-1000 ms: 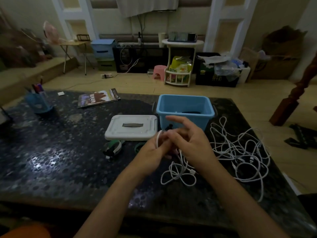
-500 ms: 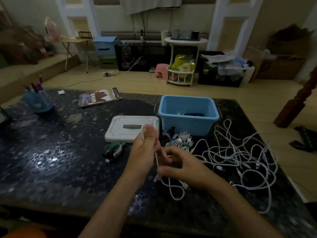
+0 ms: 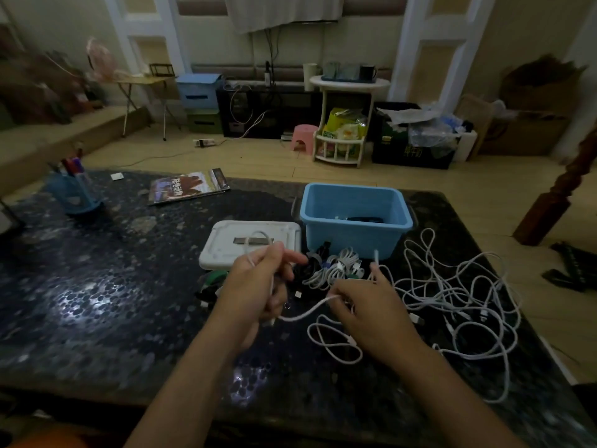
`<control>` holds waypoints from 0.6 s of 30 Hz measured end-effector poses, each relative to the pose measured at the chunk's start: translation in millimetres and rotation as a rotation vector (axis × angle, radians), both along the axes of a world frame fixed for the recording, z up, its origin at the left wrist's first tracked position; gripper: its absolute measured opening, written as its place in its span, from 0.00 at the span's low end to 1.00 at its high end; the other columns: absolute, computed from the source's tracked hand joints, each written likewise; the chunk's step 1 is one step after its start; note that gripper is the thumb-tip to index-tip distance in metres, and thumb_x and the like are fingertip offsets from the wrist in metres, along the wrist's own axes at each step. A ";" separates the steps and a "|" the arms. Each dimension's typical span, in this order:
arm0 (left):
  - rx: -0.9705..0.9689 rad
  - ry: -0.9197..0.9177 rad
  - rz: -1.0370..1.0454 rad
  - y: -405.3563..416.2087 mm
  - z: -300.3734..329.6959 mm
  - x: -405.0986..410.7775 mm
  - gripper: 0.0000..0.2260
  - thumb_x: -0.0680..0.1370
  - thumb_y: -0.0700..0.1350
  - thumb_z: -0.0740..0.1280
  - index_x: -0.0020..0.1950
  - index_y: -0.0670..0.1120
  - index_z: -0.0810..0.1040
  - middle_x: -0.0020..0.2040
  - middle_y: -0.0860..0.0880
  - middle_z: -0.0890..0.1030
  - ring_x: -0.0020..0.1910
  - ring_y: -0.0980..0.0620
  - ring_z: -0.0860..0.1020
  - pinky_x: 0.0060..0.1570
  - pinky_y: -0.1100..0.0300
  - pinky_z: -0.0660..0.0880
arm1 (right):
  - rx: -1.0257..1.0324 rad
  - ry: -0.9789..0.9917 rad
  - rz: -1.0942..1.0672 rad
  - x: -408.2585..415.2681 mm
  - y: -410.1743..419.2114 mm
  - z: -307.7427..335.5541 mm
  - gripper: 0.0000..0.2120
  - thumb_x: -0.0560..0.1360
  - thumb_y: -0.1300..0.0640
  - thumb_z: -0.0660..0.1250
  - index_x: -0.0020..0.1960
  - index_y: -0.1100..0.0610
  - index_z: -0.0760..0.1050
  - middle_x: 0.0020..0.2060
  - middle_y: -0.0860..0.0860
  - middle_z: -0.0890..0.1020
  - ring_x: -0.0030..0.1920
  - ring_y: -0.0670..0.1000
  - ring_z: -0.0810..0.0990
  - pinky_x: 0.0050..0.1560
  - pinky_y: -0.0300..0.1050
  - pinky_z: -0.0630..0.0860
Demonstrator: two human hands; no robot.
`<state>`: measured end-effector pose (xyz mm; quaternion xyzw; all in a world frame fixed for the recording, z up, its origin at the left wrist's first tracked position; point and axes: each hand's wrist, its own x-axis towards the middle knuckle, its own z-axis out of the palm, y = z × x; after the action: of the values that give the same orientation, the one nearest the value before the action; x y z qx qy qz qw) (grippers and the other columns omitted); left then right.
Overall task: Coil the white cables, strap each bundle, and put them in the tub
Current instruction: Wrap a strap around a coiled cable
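While the left hand [image 3: 255, 286] pinches a loop of white cable [image 3: 307, 313], the right hand [image 3: 365, 315] feeds it with closed fingers; loops should match. The blue tub [image 3: 355, 234] sits behind.

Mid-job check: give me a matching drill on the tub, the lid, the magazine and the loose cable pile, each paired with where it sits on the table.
Things:
1. blue tub
2. white lid
3. magazine
4. loose cable pile

Places:
A. far side of the table, left of the tub
B. right side of the table, beside the right hand
C. flat on the table, just left of the tub
D. far middle of the table, behind the strapped bundles

Pairs: 1-D, 2-C, 3-A, 4-B
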<state>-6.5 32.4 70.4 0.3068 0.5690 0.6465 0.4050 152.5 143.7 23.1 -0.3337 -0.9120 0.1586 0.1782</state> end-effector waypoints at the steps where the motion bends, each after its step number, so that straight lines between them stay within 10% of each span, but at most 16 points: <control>1: -0.067 0.080 0.005 0.3 -1.2 4.4 0.20 0.84 0.52 0.57 0.50 0.40 0.82 0.37 0.47 0.76 0.21 0.54 0.65 0.19 0.65 0.57 | -0.047 0.070 0.012 0.7 -0.8 1.8 0.10 0.81 0.49 0.61 0.44 0.48 0.77 0.36 0.43 0.81 0.49 0.40 0.79 0.77 0.49 0.58; 3: -0.170 0.193 -0.009 1.9 -1.8 11.4 0.20 0.84 0.53 0.57 0.49 0.43 0.83 0.38 0.46 0.81 0.21 0.55 0.70 0.18 0.66 0.62 | -0.130 0.146 0.002 1.7 -1.6 5.6 0.11 0.81 0.46 0.61 0.47 0.47 0.79 0.37 0.43 0.83 0.47 0.40 0.80 0.57 0.47 0.77; 7: -0.237 0.342 -0.131 5.4 -5.8 16.1 0.18 0.85 0.54 0.55 0.54 0.50 0.84 0.44 0.50 0.87 0.26 0.56 0.75 0.24 0.70 0.67 | -0.046 0.146 -0.075 2.0 -2.8 12.3 0.10 0.78 0.40 0.63 0.48 0.43 0.79 0.29 0.43 0.79 0.32 0.41 0.76 0.35 0.45 0.73; 18: -0.280 0.668 -0.180 9.4 -15.8 15.1 0.19 0.84 0.51 0.59 0.34 0.50 0.75 0.25 0.54 0.71 0.25 0.59 0.68 0.30 0.60 0.65 | 0.113 0.000 0.035 11.5 15.9 19.4 0.25 0.73 0.31 0.64 0.31 0.50 0.70 0.26 0.45 0.72 0.31 0.44 0.71 0.43 0.44 0.69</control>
<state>8.6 41.7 54.6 0.4910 0.7236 0.3886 0.2904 164.0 159.6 42.4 -0.3069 -0.9252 0.1101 0.1941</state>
